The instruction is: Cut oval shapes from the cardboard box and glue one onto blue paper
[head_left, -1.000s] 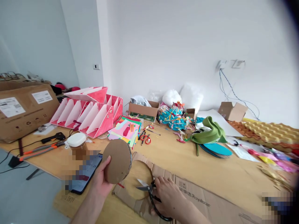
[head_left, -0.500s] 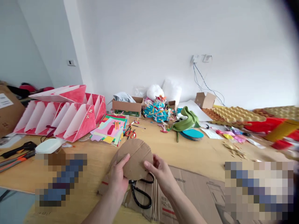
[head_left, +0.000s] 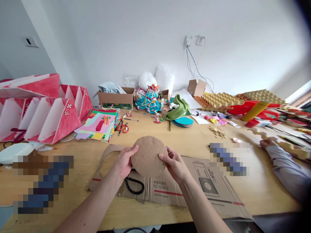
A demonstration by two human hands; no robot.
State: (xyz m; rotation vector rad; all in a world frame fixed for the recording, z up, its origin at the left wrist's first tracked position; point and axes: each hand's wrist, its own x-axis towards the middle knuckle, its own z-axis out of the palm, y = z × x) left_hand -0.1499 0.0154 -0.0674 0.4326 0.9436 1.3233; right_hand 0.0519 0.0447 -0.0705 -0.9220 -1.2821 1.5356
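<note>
A round cardboard disc is held up between both hands, above the table. My left hand grips its left edge, thumb on the front face. On the right edge, my right hand pinches it, thumb in front and fingers behind. Beneath lies a flat printed cardboard sheet with a curved cut-out at its left end. Black-handled scissors rest on that sheet below the disc; their blades are hidden.
Coloured paper and red-handled scissors lie at the back left, near pink dividers. Blue discs and green cloth sit behind. Another person's hand is at the right.
The view has shifted right and down, bringing another person's hand and sleeve into sight. The disc stays in both hands and now faces the camera a little more squarely.
</note>
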